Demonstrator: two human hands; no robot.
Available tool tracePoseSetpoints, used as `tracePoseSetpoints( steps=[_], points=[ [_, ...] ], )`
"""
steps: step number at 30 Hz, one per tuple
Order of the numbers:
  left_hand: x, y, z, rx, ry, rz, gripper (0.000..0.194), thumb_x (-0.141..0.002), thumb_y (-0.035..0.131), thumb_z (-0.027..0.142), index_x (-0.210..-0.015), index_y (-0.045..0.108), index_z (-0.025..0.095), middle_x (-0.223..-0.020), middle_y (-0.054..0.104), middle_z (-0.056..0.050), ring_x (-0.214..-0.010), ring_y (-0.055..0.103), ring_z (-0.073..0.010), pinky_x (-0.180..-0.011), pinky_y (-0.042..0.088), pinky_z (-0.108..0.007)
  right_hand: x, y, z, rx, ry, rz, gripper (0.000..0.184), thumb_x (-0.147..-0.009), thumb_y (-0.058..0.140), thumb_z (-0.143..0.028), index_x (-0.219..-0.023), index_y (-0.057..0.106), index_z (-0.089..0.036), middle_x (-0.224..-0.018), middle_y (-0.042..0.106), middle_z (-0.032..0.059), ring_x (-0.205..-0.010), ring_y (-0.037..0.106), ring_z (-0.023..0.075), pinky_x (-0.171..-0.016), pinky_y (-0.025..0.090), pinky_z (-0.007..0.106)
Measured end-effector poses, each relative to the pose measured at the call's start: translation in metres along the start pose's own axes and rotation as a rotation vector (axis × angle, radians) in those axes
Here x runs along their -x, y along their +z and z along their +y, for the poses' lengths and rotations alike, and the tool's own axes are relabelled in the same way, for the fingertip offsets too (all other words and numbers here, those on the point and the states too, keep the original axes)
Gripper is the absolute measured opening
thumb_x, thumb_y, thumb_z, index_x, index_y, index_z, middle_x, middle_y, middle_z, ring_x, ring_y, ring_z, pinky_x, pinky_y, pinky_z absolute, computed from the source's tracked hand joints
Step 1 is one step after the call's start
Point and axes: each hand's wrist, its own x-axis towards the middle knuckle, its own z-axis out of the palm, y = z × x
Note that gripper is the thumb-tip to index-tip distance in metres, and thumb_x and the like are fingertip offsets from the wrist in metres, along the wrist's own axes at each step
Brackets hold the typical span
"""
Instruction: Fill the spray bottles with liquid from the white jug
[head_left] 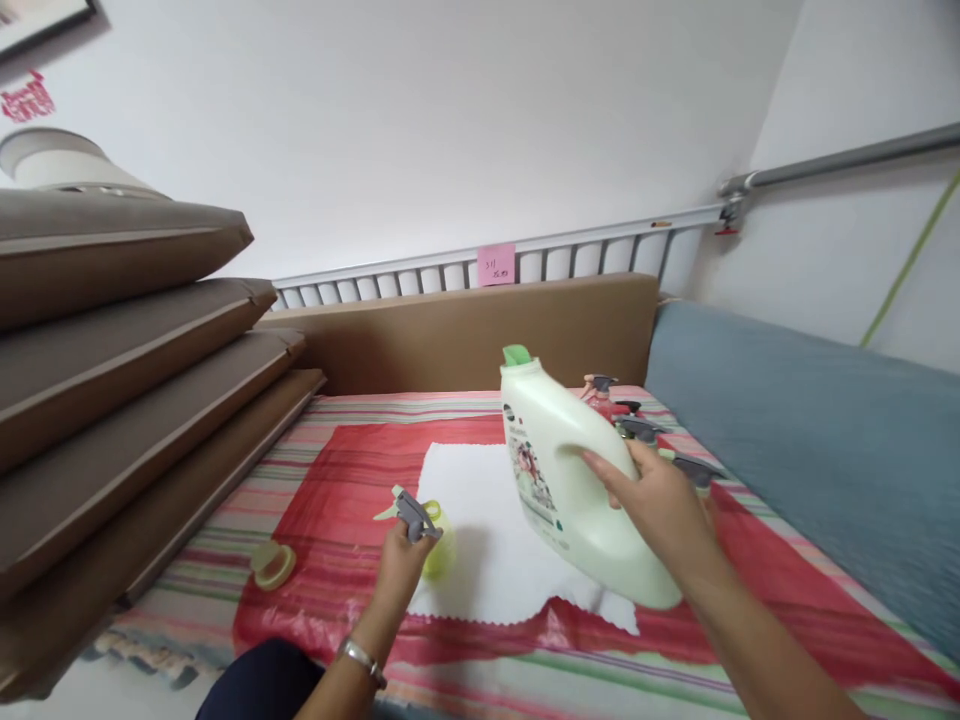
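Note:
In my right hand (660, 500) is a large pale green jug (570, 470), gripped by its handle. The jug leans to the left, its green spout (517, 355) uncovered at the top. My left hand (405, 560) holds a grey trigger spray head (412, 512) with a pale nozzle. Close beside that hand stands a translucent yellow bottle (442, 552), its open neck ring showing; part of it is hidden by the hand. Both hands are over a white cloth (469, 480) with a zigzag edge. A round yellowish-green cap (273, 565) lies to the left.
Several spray bottles (600, 395) stand behind the jug, partly hidden. A red sheet (322, 520) covers the striped cloth (247, 520). Brown cushions (150, 400) are stacked at the left, a brown board (450, 340) stands behind, and a blue padded surface (810, 420) borders the right.

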Motion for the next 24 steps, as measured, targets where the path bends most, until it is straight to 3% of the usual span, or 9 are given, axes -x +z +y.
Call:
tracePoseSetpoints(
  steps=[2,5,9,12,16,18,20,21,24],
  points=[
    [0.001,-0.001,-0.002,-0.016,-0.005,0.0,0.05,-0.057,0.073,0.03,-0.104,0.07,0.013,-0.066,0.07,-0.001,-0.064,0.064,-0.0187,-0.054,0.05,-0.026,0.0,0.008,0.006,-0.04,-0.014,0.076,0.034,-0.083,0.049,-0.056,-0.078,0.051,-0.023,-0.062,0.063,0.001,-0.055,0.061,0.0199,-0.053,0.045,0.027],
    [0.003,-0.002,-0.003,-0.031,-0.004,0.012,0.052,-0.058,0.072,0.031,-0.106,0.069,0.012,-0.067,0.07,-0.001,-0.065,0.065,-0.0194,-0.053,0.051,-0.026,0.005,0.04,0.027,-0.084,-0.045,0.117,0.032,-0.087,0.045,-0.056,-0.083,0.044,-0.024,-0.075,0.066,0.0046,-0.068,0.064,0.0224,-0.059,0.05,0.028],
    [0.005,-0.003,-0.004,-0.045,-0.003,0.042,0.051,-0.058,0.073,0.034,-0.103,0.069,0.011,-0.065,0.069,-0.001,-0.065,0.065,-0.0201,-0.055,0.052,-0.028,0.02,0.089,0.06,-0.088,-0.099,0.014,0.022,-0.091,0.04,-0.046,-0.081,0.038,-0.027,-0.076,0.068,0.006,-0.072,0.067,0.0252,-0.061,0.053,0.03],
    [0.003,-0.004,-0.003,-0.038,0.0,0.042,0.047,-0.057,0.074,0.031,-0.1,0.07,0.012,-0.066,0.069,-0.002,-0.068,0.066,-0.021,-0.058,0.053,-0.029,0.028,0.104,0.076,-0.081,-0.146,-0.087,0.021,-0.094,0.032,-0.038,-0.078,0.04,-0.028,-0.074,0.07,0.0072,-0.071,0.069,0.0255,-0.062,0.054,0.03],
    [0.001,-0.004,-0.002,0.001,0.001,0.028,0.048,-0.056,0.076,0.027,-0.101,0.07,0.012,-0.064,0.068,-0.001,-0.071,0.067,-0.0218,-0.062,0.054,-0.031,0.03,0.095,0.097,-0.058,-0.195,-0.134,0.019,-0.094,0.033,-0.033,-0.099,0.048,-0.024,-0.102,0.071,0.0149,-0.095,0.069,0.0281,-0.076,0.056,0.032],
    [0.002,-0.003,0.0,0.027,-0.003,0.032,0.048,-0.054,0.077,0.026,-0.099,0.07,0.012,-0.06,0.067,0.001,-0.07,0.067,-0.0218,-0.062,0.054,-0.031,0.034,0.085,0.122,-0.02,-0.2,-0.11,0.028,-0.091,0.037,-0.036,-0.109,0.05,-0.018,-0.114,0.067,0.0199,-0.106,0.065,0.03,-0.085,0.054,0.037],
    [0.005,-0.005,0.003,0.054,-0.002,0.044,0.047,-0.052,0.078,0.027,-0.095,0.071,0.012,-0.058,0.065,0.001,-0.068,0.066,-0.0216,-0.061,0.053,-0.031,0.043,0.073,0.164,0.064,-0.212,-0.058,0.037,-0.086,0.042,-0.043,-0.107,0.056,-0.015,-0.112,0.068,0.0206,-0.106,0.065,0.0323,-0.088,0.053,0.044],
    [0.007,-0.007,0.005,0.067,0.001,0.053,0.045,-0.051,0.078,0.027,-0.093,0.071,0.012,-0.057,0.065,0.001,-0.066,0.066,-0.0215,-0.059,0.053,-0.031,0.049,0.066,0.191,0.121,-0.232,0.009,0.039,-0.079,0.047,-0.049,-0.097,0.061,-0.017,-0.099,0.072,0.0187,-0.095,0.069,0.0346,-0.081,0.056,0.047],
    [0.015,-0.02,0.017,0.1,0.024,0.093,0.044,-0.05,0.079,0.03,-0.089,0.071,0.011,-0.055,0.064,0.001,-0.06,0.063,-0.0201,-0.054,0.05,-0.029,0.072,0.041,0.272,0.228,-0.263,-0.004,0.025,-0.067,0.056,-0.048,-0.069,0.069,-0.027,-0.077,0.076,0.0123,-0.074,0.072,0.0352,-0.063,0.059,0.045]
  ],
)
